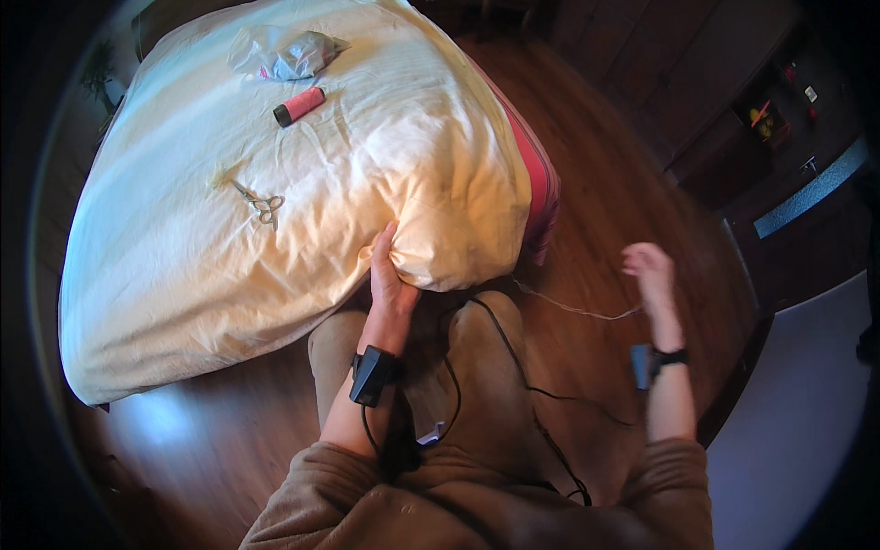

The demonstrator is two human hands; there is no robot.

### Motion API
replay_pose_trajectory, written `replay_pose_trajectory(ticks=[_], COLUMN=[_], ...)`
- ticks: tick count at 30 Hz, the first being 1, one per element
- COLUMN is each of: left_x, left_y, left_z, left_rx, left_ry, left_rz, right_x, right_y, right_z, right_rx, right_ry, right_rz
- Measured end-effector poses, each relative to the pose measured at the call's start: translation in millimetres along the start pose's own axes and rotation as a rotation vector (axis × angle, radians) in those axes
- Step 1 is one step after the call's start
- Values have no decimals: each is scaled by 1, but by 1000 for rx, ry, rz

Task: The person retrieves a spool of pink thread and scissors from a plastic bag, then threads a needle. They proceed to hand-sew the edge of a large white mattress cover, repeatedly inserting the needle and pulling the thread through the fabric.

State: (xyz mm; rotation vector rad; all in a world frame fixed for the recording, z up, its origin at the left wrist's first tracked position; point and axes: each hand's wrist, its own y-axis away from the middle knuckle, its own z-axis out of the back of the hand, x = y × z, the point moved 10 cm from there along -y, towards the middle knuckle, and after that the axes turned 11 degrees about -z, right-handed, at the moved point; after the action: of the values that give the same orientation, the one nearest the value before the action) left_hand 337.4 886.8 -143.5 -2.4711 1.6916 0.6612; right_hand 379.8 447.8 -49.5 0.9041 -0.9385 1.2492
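My left hand (393, 271) grips the near edge of a cream quilt cover (454, 227) spread over a bed, its thumb on top and the cloth bunched about it. Off to the right, over the wooden floor, my right hand (648, 265) is raised with its fingers curled, slightly blurred. A thin pale thread (570, 308) runs from the cover's edge to near my right wrist; whether my fingers pinch a needle or thread cannot be told. Metal scissors (263, 206) lie on the cover beside a small tuft of thread (221, 176). Farther back is a spool of pink thread (300, 106).
A translucent plastic bag (289, 53) rests on the far part of the bed. Black cables (526, 385) loop over my knees from the wrist devices. Dark wooden cabinets (639, 62) stand at the right, and a pale flat surface (790, 412) lies at the lower right.
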Motion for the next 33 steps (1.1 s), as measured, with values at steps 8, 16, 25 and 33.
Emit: replay_pose_trajectory(ticks=[8, 16, 25, 33], left_x=[3, 19, -71, -93], left_y=[19, 76, 84, 66], left_z=[-5, 23, 97, 94], left_rx=[26, -62, -360, -386], left_ry=[23, -83, -216, -131], left_rz=[136, 190, -280, -398], right_x=[-70, -6, -20, 150], right_y=[-12, -34, -36, 29], right_z=[-232, -111, -103, -172], right_rx=[277, -75, -231, 345], right_ry=[-449, 100, 257, -153], right_rz=[-443, 16, 59, 308])
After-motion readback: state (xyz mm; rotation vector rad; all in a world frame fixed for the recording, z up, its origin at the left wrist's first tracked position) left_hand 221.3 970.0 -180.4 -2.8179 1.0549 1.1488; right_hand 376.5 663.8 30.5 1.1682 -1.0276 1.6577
